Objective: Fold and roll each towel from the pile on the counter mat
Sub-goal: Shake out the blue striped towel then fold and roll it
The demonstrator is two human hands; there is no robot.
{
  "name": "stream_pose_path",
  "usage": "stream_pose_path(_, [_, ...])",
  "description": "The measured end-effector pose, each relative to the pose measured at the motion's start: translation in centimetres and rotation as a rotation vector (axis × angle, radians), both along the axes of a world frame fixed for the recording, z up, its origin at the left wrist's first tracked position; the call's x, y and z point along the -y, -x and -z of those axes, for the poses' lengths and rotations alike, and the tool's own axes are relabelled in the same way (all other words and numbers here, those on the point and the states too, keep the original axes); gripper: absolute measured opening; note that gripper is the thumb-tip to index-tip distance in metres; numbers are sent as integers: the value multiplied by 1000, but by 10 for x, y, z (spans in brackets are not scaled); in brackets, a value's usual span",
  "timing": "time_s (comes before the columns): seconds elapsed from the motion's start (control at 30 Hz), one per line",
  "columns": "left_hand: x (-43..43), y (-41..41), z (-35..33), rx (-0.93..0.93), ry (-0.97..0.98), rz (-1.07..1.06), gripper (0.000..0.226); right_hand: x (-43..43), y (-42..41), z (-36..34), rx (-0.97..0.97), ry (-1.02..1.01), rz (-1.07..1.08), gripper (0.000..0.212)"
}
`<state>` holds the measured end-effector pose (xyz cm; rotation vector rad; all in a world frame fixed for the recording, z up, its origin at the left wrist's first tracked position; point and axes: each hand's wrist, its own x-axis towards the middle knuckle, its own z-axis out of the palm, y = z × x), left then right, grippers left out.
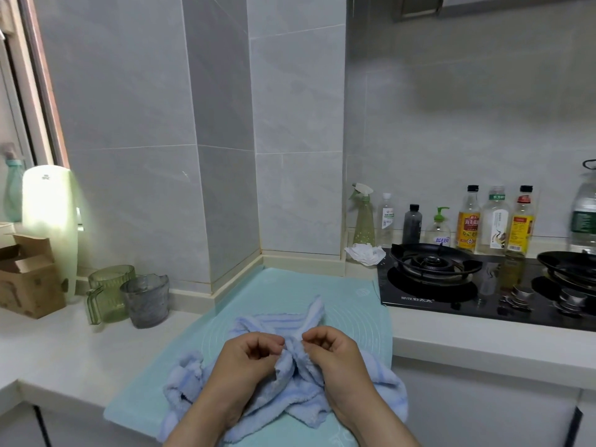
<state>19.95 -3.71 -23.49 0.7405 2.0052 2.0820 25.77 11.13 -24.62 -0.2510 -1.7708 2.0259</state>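
On the green mat (pixel 351 301) at the counter's front: towel pile (pixel 277 321), blue, striped, crumpled, unfolded. Left hand (pixel 248 353) curled, pinching a raised ridge of cloth at the middle; right hand (pixel 332 350) curled likewise, pinching the same ridge just beside. Left of the mat, green jug (pixel 109 291) touching grey jug (pixel 146 300); right, black hob (pixel 451 285)

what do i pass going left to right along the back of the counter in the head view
box → green jug → grey jug → spray bottle → dark bottle → pump bottle
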Motion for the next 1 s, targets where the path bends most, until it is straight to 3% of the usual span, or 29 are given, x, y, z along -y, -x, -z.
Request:
stream_pose_path(0.1, [-1,4,4,17,-11,-33,20,0,1,1,23,-79,-7,15])
stream_pose_path(0.3, [-2,4,4,15,106,-1,45,1,-3,-4,53,-137,-88,16])
stream_pose_path(0.5, [-3,-1,1,-23,113,15,19,-1,-1,-2,37,-37,-24,19])
stream_pose_path(0.6, [-4,-1,0,-41,115,-30,21,-1,-4,-3,-7,28,24,21])
stream_pose_path(0.73, [-4,0,2,-95,147,-92,9,2,-10,-5,-19,-136,89,20])
stream_pose_path(0.83, [-3,-3,-11,-270,258,-110,17,7,-20,-5,-29,-263,76,20])
stream_pose_path(0.93, [-2,-2,-50,-557,398,-109,19,9,-32,-17,-152,-276,82,3])
stream_pose_path(1.0, [-2,-4,-80,-798,484,-131,15,9,-41,-33,-230,-339,98,23])
